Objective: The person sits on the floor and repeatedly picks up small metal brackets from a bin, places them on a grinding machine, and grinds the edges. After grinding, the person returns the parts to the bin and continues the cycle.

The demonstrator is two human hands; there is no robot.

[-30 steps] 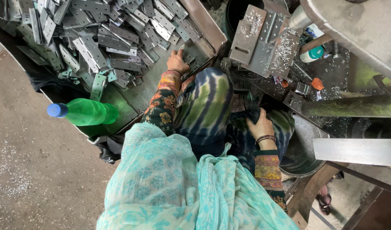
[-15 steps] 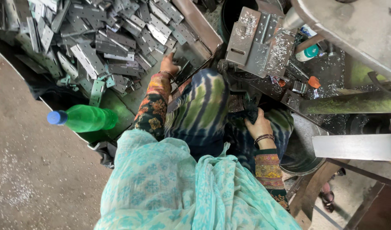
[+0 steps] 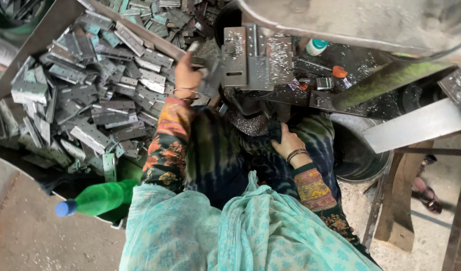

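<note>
I had the left hand (image 3: 187, 75) raised at the edge of the tray (image 3: 45, 35), closed around a metal hinge (image 3: 206, 75); part of that hinge stuck out past the fingers toward the press (image 3: 250, 60). A bangle sat on that wrist, and the patterned sleeve (image 3: 165, 145) ran back down to me. The hinge in my grip was just beside the press's flat grey plate, which was dusted with metal shavings; whether they touched I could not tell.

The right hand (image 3: 289, 145) lay low on my lap, fingers curled against the dark tie-dyed cloth (image 3: 225, 155). I could not tell whether it held anything; it seemed simply to rest there, with bracelets at the wrist.

To my left the tray was heaped with grey hinges (image 3: 90, 95), lying flat and crosswise over one another. A green bottle (image 3: 97, 198) with a blue cap lay on its side below the tray, near my left elbow. A turquoise scarf (image 3: 220, 231) covered my front. On the right a dark round bucket (image 3: 361, 155) stood under a slanting metal bar (image 3: 416, 125), well apart from both hands.
</note>
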